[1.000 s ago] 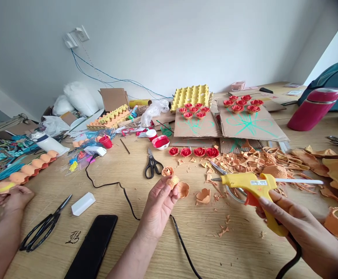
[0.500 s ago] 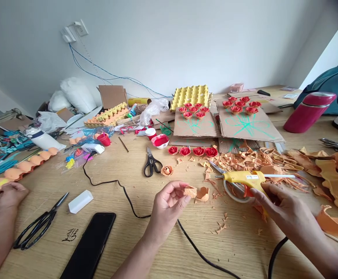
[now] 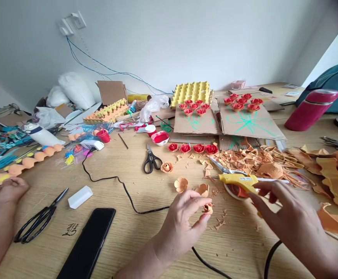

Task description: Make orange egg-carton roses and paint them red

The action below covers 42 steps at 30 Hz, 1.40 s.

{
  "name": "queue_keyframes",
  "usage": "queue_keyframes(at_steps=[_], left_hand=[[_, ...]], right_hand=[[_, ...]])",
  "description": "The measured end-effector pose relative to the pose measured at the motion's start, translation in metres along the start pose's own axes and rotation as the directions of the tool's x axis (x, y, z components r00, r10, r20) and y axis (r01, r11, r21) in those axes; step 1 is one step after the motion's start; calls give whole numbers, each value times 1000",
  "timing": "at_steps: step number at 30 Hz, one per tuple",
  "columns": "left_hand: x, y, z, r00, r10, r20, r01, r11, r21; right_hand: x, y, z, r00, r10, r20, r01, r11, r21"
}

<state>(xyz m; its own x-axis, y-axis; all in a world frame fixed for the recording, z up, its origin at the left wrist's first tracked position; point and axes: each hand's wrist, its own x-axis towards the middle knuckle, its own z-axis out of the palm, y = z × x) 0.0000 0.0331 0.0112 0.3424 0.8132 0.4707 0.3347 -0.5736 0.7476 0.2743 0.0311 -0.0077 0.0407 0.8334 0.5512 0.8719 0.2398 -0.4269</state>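
While the left hand (image 3: 183, 223) pinches a small orange rosebud (image 3: 207, 209) between thumb and fingertips, the right hand (image 3: 290, 217) curls partly open at the handle of a yellow glue gun (image 3: 238, 179); whether it grips firmly, I cannot tell. The rosebud is held just above the worktop (image 3: 134, 244), to the left of the gun's handle. The gun's nozzle points left, and its body lies over a round, white-rimmed item (image 3: 236, 192) that it partly hides.

Just beyond the left hand are 2 orange petal cups: an open flower-shaped cup (image 3: 181, 185) and a second cup (image 3: 203, 190) partly behind the fingers. Farther off are an unpainted orange rose (image 3: 167, 167), short black-handled scissors (image 3: 153, 161) and a row of 4 red roses (image 3: 198, 148). A bowl of red paint (image 3: 160, 138) is near the row's left end.

Orange scraps (image 3: 253, 159) are heaped beyond the gun, with a magenta flask (image 3: 312, 109) behind them to the right. Clusters of red roses stand on 2 cardboard sheets (image 3: 251, 126), near a yellow egg tray (image 3: 190, 93).

To the left lie a black phone (image 3: 87, 244), a white block (image 3: 80, 197) and long black scissors (image 3: 38, 221). At the far left, another person's hands (image 3: 10, 190) hold an orange egg-carton strip (image 3: 29, 162).
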Motion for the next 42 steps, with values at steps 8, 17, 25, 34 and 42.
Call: queue_keyframes(at_steps=[8,17,25,34,42], left_hand=[[-8,5,13,984,146,103,-169,949,267],[-12,7,17,976,187,115,-214,928,304],[6,-9,5,999,39,6,-37,846,532],[3,-10,15,963,177,203,-265,755,600],[7,-16,3,1000,21,6,-21,836,548]], right_hand=[[-22,-47,7,870,-455,192,380,865,328],[-27,-44,8,825,-509,245,432,848,306],[-14,-42,-7,920,-373,116,331,902,277],[-8,-40,-13,965,-257,51,230,924,304],[1,-38,-18,980,-192,46,165,924,345]])
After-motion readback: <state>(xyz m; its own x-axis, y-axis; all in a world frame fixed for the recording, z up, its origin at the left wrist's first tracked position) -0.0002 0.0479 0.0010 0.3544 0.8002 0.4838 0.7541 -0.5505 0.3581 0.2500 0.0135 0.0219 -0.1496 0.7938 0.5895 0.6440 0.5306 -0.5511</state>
